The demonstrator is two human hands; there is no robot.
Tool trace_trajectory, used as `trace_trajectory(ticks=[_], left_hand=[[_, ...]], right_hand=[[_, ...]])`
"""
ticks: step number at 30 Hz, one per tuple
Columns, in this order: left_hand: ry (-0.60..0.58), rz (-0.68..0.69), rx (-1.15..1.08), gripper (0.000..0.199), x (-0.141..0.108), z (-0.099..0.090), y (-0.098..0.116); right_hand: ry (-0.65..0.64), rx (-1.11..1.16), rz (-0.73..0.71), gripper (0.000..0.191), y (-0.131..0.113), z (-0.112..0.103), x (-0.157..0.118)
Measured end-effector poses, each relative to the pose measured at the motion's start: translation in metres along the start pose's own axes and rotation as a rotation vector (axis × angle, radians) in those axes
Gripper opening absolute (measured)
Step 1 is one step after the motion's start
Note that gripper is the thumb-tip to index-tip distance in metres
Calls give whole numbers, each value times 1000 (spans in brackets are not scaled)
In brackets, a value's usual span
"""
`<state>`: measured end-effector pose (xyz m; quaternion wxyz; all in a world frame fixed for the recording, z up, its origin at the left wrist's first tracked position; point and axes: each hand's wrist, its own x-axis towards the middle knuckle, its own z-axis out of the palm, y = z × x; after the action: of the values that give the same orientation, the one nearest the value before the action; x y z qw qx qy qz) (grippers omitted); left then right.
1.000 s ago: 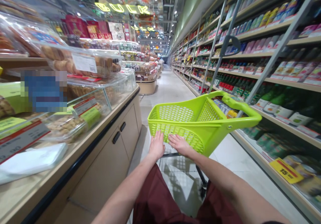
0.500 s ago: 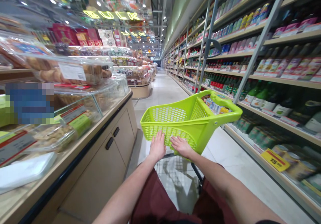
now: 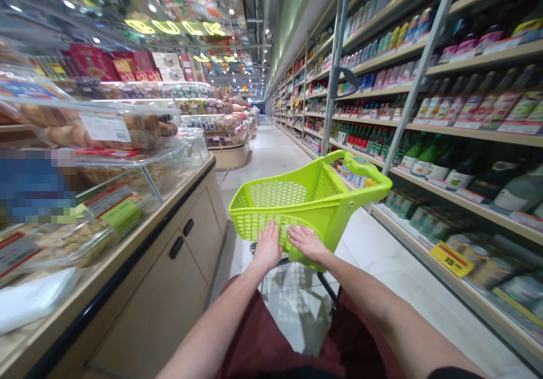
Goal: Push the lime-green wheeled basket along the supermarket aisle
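A bright green plastic shopping cart (image 3: 326,220) stands right in front of me, turned so that its long perforated side faces me and its handle points right. No goods show in its basket. My left hand (image 3: 269,246) lies against this side panel with fingers stretched upward. Just to its right, my right hand (image 3: 307,243) rests on the same panel, fingers spread and pointing left. Both palms face the cart, and neither hand holds anything. Dark legs of the cart frame show below the basket.
To the left runs a wooden counter (image 3: 169,266) with glass cases and packaged bread (image 3: 102,127). Tall shelves (image 3: 475,130) of bottles and cans line the right side. A tiled aisle (image 3: 271,141) stretches ahead, past another display stand (image 3: 229,157) on its left.
The view has turned slightly right, so counter, shelves and cart sit further left in the picture. Both hands remain on the cart's side panel.
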<state>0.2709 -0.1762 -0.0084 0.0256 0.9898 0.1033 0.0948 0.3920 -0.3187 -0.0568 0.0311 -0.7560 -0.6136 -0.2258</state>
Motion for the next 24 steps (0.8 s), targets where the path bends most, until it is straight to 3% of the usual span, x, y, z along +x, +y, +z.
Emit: trace_trajectory(ticks=[3,8,11,16,20,24], left_hand=[[8,10,2,63,3,0,5],[35,-2,8,63,9,-1,13],[55,18,2,62,12,-6,20],[109,49,-21,62,22,-21,27],[126,5,-36,64,34,-30,26],[115,3,-34,65,41,-33,31]], right_hand=[[13,5,-21,30,-3,-5,-4],[239,-29,88,34,15,-52,32],[258,-69,157,31,30,-74,44],[257,-152,287,28,56,-108,10],[342,-211,469,31,82,-142,-25],[438,-227,596,31,86,-146,-28]])
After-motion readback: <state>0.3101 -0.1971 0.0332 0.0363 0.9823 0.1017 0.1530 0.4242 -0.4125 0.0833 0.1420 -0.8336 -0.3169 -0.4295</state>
